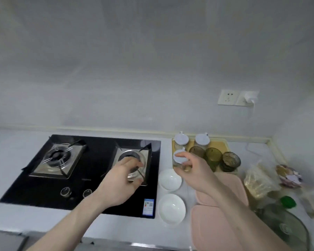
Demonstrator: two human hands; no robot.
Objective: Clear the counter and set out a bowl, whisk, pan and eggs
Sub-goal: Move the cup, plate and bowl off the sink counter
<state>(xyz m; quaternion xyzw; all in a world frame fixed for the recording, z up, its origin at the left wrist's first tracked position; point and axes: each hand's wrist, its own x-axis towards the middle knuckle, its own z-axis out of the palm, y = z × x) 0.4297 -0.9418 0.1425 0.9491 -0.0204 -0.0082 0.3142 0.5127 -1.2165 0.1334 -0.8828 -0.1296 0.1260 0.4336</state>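
Under my left hand (120, 180), fingers curl round a clear glass jar (136, 167); my right hand (192, 169) pinches a white-lidded jar (179, 157); clearing barely begun, no whisk, pan, eggs

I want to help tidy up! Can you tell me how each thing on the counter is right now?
Left hand: grips a clear glass jar over the right burner.
Right hand: pinches a white-lidded jar.
Two white bowls: upright, empty.
Left burner: no flame, nothing on it.
Green glasses: upright on the yellow tray.
Wall plug: plugged in.
Glass lid: lying on the counter.
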